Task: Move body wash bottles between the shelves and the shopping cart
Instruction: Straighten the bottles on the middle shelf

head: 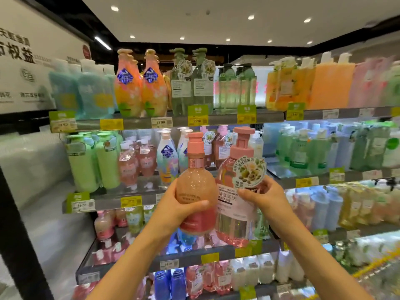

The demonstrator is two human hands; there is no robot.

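A: Status on the hands?

B: Left hand (pixel 177 203) wraps the round bottle (pixel 195 191), thumb across the front, fingers curled behind it. Bottle upright, pink pump cap on top, peach beaded fill.

A: Right?

B: Right hand (pixel 263 197) holds the clear pink bottle (pixel 234 211) from its right side, thumb pressed on the white label, fingers curled round the side. Upright too. Round flower tag (pixel 249 172) hangs at its neck, just above the thumb.

A: Where are the bottles relative to the shelves?

B: Both held up in front of the shelf unit, side by side and touching or nearly so; can't tell which. They sit at the level of the second shelf (pixel 112 201) and overlap the third one down. Neither rests on a shelf.

A: Anything else around?

B: Rows of stocked bottles on every level. Orange bottles (pixel 139 83) on the top shelf, green bottles (pixel 93 163) at left on the second. Yellow and white price tags (pixel 161 122) along the shelf edges. Cart isn't in view.
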